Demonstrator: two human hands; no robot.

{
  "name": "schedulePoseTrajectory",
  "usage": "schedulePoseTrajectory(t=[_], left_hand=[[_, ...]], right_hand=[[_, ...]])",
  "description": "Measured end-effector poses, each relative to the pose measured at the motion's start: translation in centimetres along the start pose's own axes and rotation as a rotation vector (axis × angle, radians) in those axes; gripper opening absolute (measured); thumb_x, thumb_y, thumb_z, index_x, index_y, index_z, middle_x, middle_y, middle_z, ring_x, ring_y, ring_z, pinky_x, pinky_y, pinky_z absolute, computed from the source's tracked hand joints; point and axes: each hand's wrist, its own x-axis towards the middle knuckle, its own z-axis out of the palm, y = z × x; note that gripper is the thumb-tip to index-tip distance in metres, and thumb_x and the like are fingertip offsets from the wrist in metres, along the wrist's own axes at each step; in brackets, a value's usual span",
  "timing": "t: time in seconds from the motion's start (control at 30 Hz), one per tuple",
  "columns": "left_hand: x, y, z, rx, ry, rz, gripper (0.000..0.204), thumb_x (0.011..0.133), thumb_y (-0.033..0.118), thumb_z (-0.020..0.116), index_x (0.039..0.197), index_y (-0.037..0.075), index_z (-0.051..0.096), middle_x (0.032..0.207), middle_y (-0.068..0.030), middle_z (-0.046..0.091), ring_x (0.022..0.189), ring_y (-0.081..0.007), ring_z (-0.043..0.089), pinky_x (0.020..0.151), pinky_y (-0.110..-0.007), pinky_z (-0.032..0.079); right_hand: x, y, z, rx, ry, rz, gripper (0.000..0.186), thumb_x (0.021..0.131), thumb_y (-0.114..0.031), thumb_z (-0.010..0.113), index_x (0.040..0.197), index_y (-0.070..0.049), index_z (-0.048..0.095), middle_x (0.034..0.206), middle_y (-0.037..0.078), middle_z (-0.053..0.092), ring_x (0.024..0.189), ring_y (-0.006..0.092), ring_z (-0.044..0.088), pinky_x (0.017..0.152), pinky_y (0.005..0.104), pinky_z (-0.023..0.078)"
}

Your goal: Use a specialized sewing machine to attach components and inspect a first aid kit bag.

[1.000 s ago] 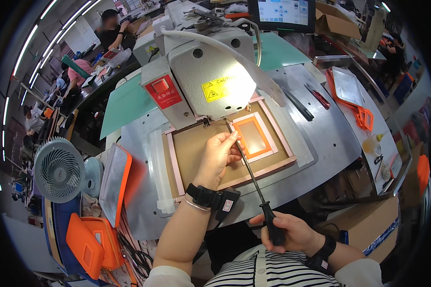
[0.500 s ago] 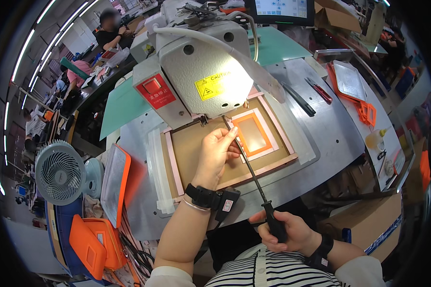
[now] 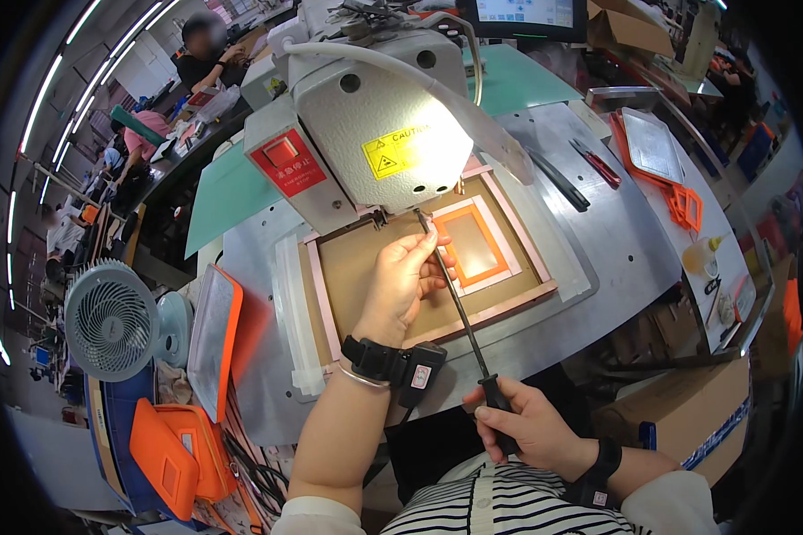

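Note:
A long screwdriver [image 3: 467, 325] with a black handle runs from my right hand up to the underside of the grey machine head [image 3: 384, 125]. My right hand [image 3: 531, 423] is closed around its handle near the lower edge. Higher up, my left hand [image 3: 400, 278] pinches the shaft close to its tip, thumb against fingers. The tip meets the shadowed area under the head, where I cannot tell what it touches. Below lies a pink-edged frame with a tan board [image 3: 348, 281]. An orange rectangular frame [image 3: 500, 256] with a pale border sits at its right, beside my left fingers.
A white fan [image 3: 111, 321], a silver-and-orange panel [image 3: 214, 343] and orange cases [image 3: 165, 459] stand at the left. Red-handled snips [image 3: 598, 167] and a dark long-handled tool [image 3: 558, 178] lie on the metal table [image 3: 629, 259]. A cardboard box [image 3: 696, 415] is at the lower right.
The screwdriver has shifted slightly up and left, its tip closer under the machine head. My right hand has changed its hold on the handle; my left still pinches the shaft.

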Motion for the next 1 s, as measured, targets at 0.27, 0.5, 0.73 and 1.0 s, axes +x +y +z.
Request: schedulePoseTrajectory(t=[0.27, 0.5, 0.73, 1.0], left_hand=[[0.1, 0.4, 0.0, -0.216, -0.072, -0.04, 0.025, 0.093, 0.017, 0.043, 0.107, -0.001, 0.052, 0.082, -0.0064, 0.059, 0.071, -0.0171, 0.06, 0.061, -0.025, 0.049], [1.9, 0.0, -0.8, -0.022, 0.233, 0.047, 0.027, 0.086, 0.004, 0.048, 0.112, 0.001, 0.044, 0.086, -0.009, 0.058, 0.072, -0.019, 0.061, 0.062, -0.03, 0.051], [3.8, -0.1, -0.9, 0.145, 0.267, 0.083, 0.017, 0.082, 0.01, 0.062, 0.097, 0.002, 0.059, 0.083, -0.0041, 0.059, 0.068, -0.0137, 0.058, 0.065, -0.026, 0.051], [4.0, 0.0, -0.1, 0.145, 0.332, 0.119, 0.018, 0.081, 0.01, 0.063, 0.096, 0.0, 0.059, 0.082, -0.0039, 0.061, 0.064, -0.0108, 0.057, 0.06, -0.023, 0.05]], right_hand=[[-0.7, -0.6, -1.5, 0.425, -0.219, -0.021, 0.032, 0.091, -0.011, 0.046, 0.12, 0.0, 0.038, 0.082, 0.014, 0.057, 0.067, 0.0192, 0.059, 0.059, 0.0285, 0.049], [-0.4, -0.5, -1.0, 0.145, -0.025, -0.131, 0.027, 0.086, -0.007, 0.055, 0.108, -0.003, 0.041, 0.078, 0.011, 0.055, 0.061, 0.0164, 0.057, 0.052, 0.0264, 0.05], [-0.6, -1.2, -1.9, 0.191, -0.078, -0.066, 0.028, 0.084, -0.008, 0.059, 0.103, -0.003, 0.039, 0.077, 0.009, 0.055, 0.061, 0.0134, 0.056, 0.051, 0.0255, 0.05], [-0.4, -0.7, -2.4, 0.182, -0.118, -0.055, 0.03, 0.084, -0.008, 0.059, 0.106, -0.002, 0.038, 0.078, 0.011, 0.054, 0.061, 0.0153, 0.057, 0.053, 0.0267, 0.052]])
